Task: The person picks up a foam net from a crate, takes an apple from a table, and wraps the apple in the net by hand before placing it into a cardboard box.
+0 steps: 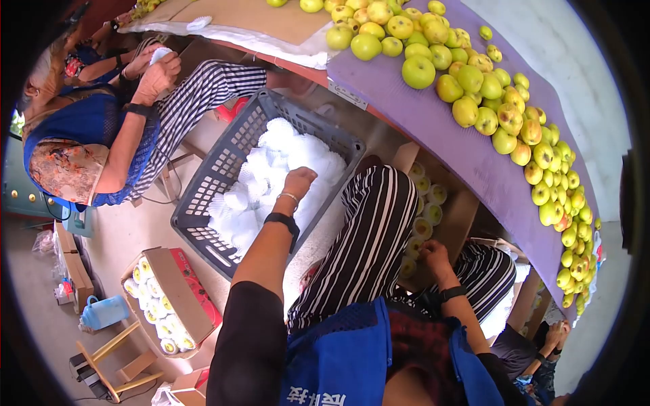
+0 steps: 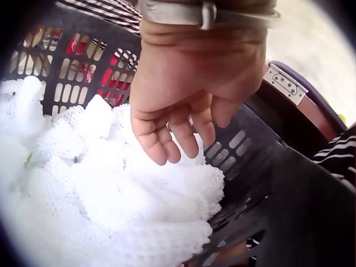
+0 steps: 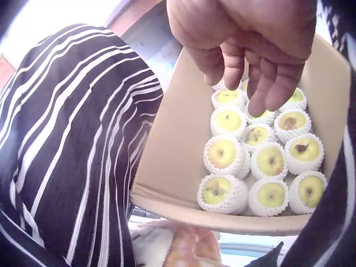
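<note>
Vest [image 1: 335, 348]: white Chinese characters across your blue front; one reads 技, the rest hard to make out.
Red-panelled carton [image 1: 166, 298]: print on the flap, too small to read; netted apples inside.
Your left hand [image 1: 298, 183]: open, fingers loosely bent, holding nothing; over the white foam nets [image 1: 271, 169] in the grey basket [image 1: 196, 196].
Your right hand [image 3: 250, 39]: open, fingers relaxed and slightly bent, nothing gripped; above the cardboard box [image 3: 172, 161] between your knees.
Netted apples [image 3: 271, 161]: in rows inside that box, stems up.
Loose apples [image 1: 470, 78]: spread along the purple tabletop [image 1: 433, 122].
</note>
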The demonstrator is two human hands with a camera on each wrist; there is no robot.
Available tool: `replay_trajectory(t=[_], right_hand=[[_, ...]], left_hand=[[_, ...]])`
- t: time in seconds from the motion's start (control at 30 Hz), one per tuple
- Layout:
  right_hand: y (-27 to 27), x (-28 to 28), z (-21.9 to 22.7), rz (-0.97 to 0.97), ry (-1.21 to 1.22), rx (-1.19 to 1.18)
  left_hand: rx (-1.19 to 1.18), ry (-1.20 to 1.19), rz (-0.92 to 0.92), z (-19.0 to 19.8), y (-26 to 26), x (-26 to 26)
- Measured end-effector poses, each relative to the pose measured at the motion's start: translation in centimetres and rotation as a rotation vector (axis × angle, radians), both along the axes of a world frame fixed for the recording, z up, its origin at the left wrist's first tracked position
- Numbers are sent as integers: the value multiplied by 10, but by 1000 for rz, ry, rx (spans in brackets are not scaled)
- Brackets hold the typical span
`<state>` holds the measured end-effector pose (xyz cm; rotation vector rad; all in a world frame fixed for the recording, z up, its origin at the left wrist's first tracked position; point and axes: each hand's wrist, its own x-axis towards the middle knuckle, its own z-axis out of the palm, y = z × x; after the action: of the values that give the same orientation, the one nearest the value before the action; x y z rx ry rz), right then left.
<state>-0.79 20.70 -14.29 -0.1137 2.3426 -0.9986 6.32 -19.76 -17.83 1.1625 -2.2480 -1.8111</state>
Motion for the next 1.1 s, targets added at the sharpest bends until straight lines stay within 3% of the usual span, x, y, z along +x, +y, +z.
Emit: replay_trajectory(t=[0.07, 0.13, 0.17, 0.27, 0.3, 0.4, 0.43, 0.53, 0.6, 0.63, 0.7, 0.73, 0.8, 0.9, 0.93, 1.03, 1.1], right_hand=[[0, 3, 6, 32, 79, 19], [2, 5, 10, -11, 12, 36], [3, 6, 13, -15, 18, 39], [8, 8, 15, -65, -8, 27], [11, 9, 13, -80, -22, 40], [18, 8, 6, -104, -45, 57], [20, 9, 5, -107, -53, 59], [20, 10, 6, -72, -14, 49], [17, 10, 11, -64, -16, 48], [16, 10, 13, -53, -18, 51], [14, 11, 14, -63, -21, 41], [13, 11, 14, -69, -22, 37], [21, 10, -1, -65, -35, 45], [25, 10, -3, -47, -31, 68], [24, 10, 1, -31, -14, 76], [18, 10, 14, -46, -38, 93], [19, 10, 9, -48, -45, 131]], left_hand=[[40, 3, 4, -2, 4, -16], [-175, 17, -178, -16, 4, -31], [-172, 23, -182, -17, 6, -36], [-306, -55, -485, -23, 7, -53], [-306, -52, -492, -29, 9, -57], [-674, -374, -922, -42, 12, -69], [-675, -373, -928, -49, 13, -70], [-737, -389, -781, -87, 5, -70], [-893, -268, -667, -109, -8, -72], [-924, -196, -497, -76, -8, -66], [-958, -228, -199, -83, -18, -62], [-963, -225, -199, -68, -17, -59], [-660, -133, 147, -25, -13, -54], [-452, -115, 201, -39, -28, -64], [-214, -109, 123, -36, -33, -67], [-397, -274, 75, -45, -23, -80], [-433, -345, -9, -102, -42, -87]])
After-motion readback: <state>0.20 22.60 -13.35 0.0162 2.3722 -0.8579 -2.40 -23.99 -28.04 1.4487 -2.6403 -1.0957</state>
